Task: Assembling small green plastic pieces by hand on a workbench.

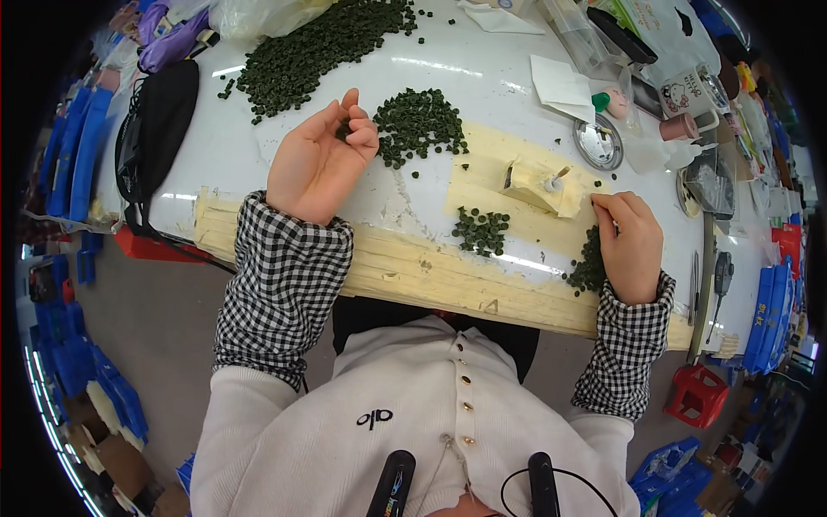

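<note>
My left hand (317, 168) is raised palm up beside the middle pile of small dark green pieces (419, 127). Its fingers curl in, and some of the same dark green pieces show between them. On the right, my right hand (633, 246) pinches thumb and forefinger together by the tape-covered block (538, 188); whatever lies in the pinch is too small to make out. A short stick-like tip (560, 174) pokes up from the block. Under the right hand is a small heap of dark green pieces (587, 265), partly hidden by it. Another small group (481, 231) sits near the table's front edge.
A large heap of dark green pieces (319, 60) spreads across the far left. A black pouch (164, 129) lies at the left edge. Toward the far right are a round metal dish (598, 143), white paper (562, 86), a mug (689, 93) and clear containers. Tweezers (694, 280) lie at right.
</note>
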Available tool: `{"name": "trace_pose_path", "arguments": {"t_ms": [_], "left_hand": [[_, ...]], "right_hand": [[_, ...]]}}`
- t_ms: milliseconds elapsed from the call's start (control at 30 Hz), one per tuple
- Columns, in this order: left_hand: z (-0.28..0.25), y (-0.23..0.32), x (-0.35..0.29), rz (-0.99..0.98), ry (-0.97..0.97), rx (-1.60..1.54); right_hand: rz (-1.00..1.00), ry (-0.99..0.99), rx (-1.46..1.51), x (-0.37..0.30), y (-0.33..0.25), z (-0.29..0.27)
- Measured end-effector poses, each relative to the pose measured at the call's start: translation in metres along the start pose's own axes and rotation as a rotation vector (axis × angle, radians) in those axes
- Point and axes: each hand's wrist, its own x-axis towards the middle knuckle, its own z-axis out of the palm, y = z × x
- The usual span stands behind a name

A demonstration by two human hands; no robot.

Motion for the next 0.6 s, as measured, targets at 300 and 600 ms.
{"name": "trace_pose_path", "arguments": {"t_ms": [300, 600], "left_hand": [[0.000, 0.015, -0.006, 0.009, -0.049, 0.065], [0.000, -0.001, -0.019, -0.010, -0.055, 0.325]], "right_hand": [[0.050, -0.031, 0.009, -0.001, 0.001, -0.001], [0.113, 0.118, 0.314, -0.001, -0.005, -0.016]]}}
